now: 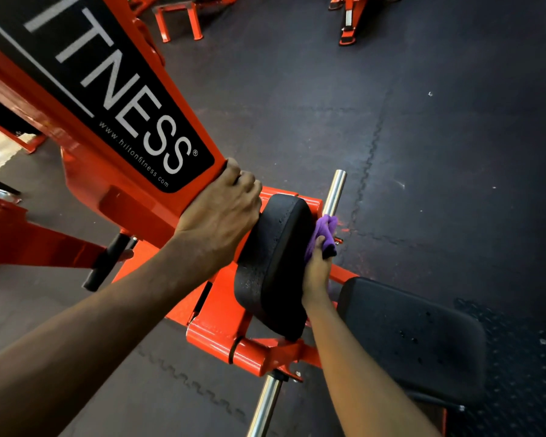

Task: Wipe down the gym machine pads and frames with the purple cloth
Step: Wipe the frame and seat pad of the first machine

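Observation:
An orange gym machine frame (pixel 130 197) with a black "FITNESS" label runs from the top left to the centre. A black pad (pixel 275 263) stands on edge at its lower end. My left hand (pixel 221 209) grips the end of the orange frame just above the pad, fingers curled over the edge. My right hand (pixel 317 269) holds the bunched purple cloth (pixel 323 231) against the pad's right face, partly hidden behind the pad. A black seat pad (pixel 416 335) lies at the lower right.
Two chrome bars stick out from the frame, one (pixel 336 192) beyond the cloth and one (pixel 265 405) toward me. A black handle grip (pixel 108 261) juts out at the left. Dark rubber floor tiles (pixel 391 105) surround the machine; more orange equipment (pixel 349 20) stands far back.

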Action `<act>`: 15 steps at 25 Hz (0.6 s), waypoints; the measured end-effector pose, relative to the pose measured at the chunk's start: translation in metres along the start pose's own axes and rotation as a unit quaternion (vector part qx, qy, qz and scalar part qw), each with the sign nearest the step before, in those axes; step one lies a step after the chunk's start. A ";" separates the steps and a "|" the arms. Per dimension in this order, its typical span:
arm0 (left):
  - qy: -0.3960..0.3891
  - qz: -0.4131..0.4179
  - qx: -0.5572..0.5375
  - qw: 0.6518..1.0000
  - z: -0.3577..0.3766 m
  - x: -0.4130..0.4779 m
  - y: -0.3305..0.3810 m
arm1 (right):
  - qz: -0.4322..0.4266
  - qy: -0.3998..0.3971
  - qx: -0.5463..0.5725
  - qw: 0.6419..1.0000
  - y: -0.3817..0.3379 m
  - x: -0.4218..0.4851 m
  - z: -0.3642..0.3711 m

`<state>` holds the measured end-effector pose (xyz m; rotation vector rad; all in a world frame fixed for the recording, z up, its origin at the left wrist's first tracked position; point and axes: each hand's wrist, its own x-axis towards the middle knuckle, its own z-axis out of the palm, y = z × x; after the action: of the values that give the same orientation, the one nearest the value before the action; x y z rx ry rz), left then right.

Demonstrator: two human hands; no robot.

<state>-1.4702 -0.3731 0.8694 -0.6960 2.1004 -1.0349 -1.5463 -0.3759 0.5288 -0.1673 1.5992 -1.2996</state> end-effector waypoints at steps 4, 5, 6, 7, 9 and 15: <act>-0.005 0.000 0.006 1.000 0.002 0.002 0.001 | -0.036 -0.006 0.005 0.999 0.008 0.013 -0.005; -0.006 -0.003 0.007 1.000 0.001 0.002 0.001 | -0.008 0.026 0.026 0.999 0.001 0.023 -0.007; -0.007 -0.003 0.008 1.000 0.001 0.001 0.001 | 0.013 0.036 0.037 0.999 -0.001 0.032 -0.008; -0.009 -0.002 0.009 1.000 0.000 0.001 0.001 | 0.016 0.040 0.039 0.998 0.006 0.038 -0.006; -0.012 0.000 0.003 1.000 0.001 0.003 0.000 | -0.054 0.007 0.066 0.996 0.024 0.014 -0.004; -0.012 -0.003 0.002 1.000 0.004 0.003 0.002 | 0.029 0.043 0.021 0.998 0.025 0.038 -0.020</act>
<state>-1.4695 -0.3760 0.8649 -0.7087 2.0769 -1.0297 -1.5677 -0.3766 0.4839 -0.0376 1.6356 -1.3097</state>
